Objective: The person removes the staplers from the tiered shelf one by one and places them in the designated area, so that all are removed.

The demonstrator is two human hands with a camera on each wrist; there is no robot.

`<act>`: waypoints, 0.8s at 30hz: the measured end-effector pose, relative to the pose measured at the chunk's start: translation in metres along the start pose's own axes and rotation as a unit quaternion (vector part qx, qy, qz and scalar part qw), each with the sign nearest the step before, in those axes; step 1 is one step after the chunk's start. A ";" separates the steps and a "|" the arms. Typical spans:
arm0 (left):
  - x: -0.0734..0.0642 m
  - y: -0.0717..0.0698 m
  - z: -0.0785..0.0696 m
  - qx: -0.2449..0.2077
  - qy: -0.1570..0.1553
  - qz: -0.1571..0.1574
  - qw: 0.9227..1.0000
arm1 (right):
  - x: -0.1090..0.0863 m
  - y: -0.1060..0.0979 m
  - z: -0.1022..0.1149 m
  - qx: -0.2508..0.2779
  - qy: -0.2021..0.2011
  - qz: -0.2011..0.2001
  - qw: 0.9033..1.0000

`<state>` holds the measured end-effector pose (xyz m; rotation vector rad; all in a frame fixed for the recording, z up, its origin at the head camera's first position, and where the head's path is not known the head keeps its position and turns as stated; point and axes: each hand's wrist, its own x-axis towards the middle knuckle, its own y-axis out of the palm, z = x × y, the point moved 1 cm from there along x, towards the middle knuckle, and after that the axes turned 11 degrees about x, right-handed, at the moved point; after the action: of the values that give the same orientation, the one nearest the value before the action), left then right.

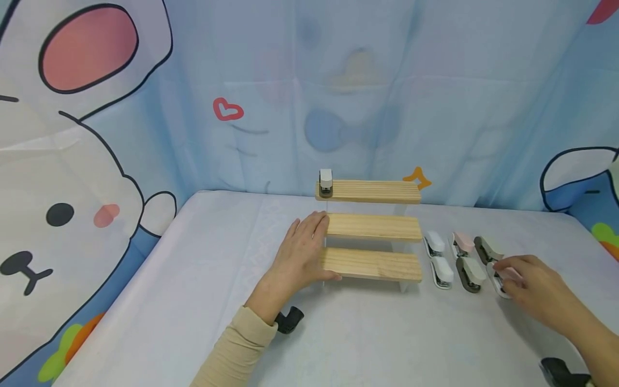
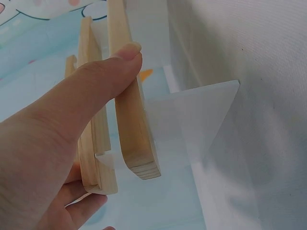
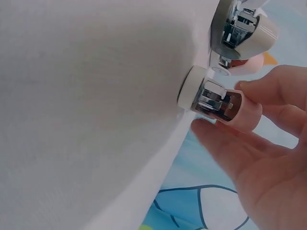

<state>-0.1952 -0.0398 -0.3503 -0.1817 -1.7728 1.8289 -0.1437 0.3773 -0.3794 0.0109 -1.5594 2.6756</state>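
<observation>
A three-step wooden shelf (image 1: 372, 226) with clear side supports stands at the middle of the table. At its left end my left hand (image 1: 301, 250) holds it, thumb over the lowest board (image 2: 136, 129) and fingers by the board behind. To the right, my right hand (image 1: 537, 287) has thumb and fingers on either side of a pink-and-white mini stapler (image 3: 225, 103), which stands on the cloth at the near right of a group of staplers. A white-topped stapler (image 1: 326, 183) with a dark base sits on the top board's left end.
Two white staplers (image 1: 441, 271), a pink one (image 1: 462, 244), and two dark-based ones with pale tops (image 1: 470, 274) stand in rows between the shelf and my right hand. White cloth (image 1: 377, 338) covers the table. A printed blue curtain (image 1: 271, 150) hangs behind.
</observation>
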 end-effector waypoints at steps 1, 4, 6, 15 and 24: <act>0.000 0.000 0.000 0.000 0.000 0.003 1.000 | 0.000 0.000 0.000 -0.001 -0.001 0.000 1.000; 0.001 0.001 0.000 -0.001 -0.001 0.006 1.000 | -0.002 -0.002 0.003 -0.007 -0.013 -0.010 1.000; 0.001 0.001 0.000 -0.001 -0.002 0.008 1.000 | -0.003 -0.005 0.007 -0.013 -0.029 -0.032 0.999; 0.000 0.000 0.001 -0.002 -0.001 0.003 1.000 | 0.001 -0.014 0.043 -0.009 -0.100 -0.114 0.988; 0.001 0.001 0.001 -0.001 -0.004 0.012 1.000 | 0.009 -0.017 0.076 0.007 -0.144 -0.130 0.981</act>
<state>-0.1969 -0.0397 -0.3503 -0.1986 -1.7858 1.8473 -0.1531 0.3195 -0.3272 0.5864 -1.4842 2.5613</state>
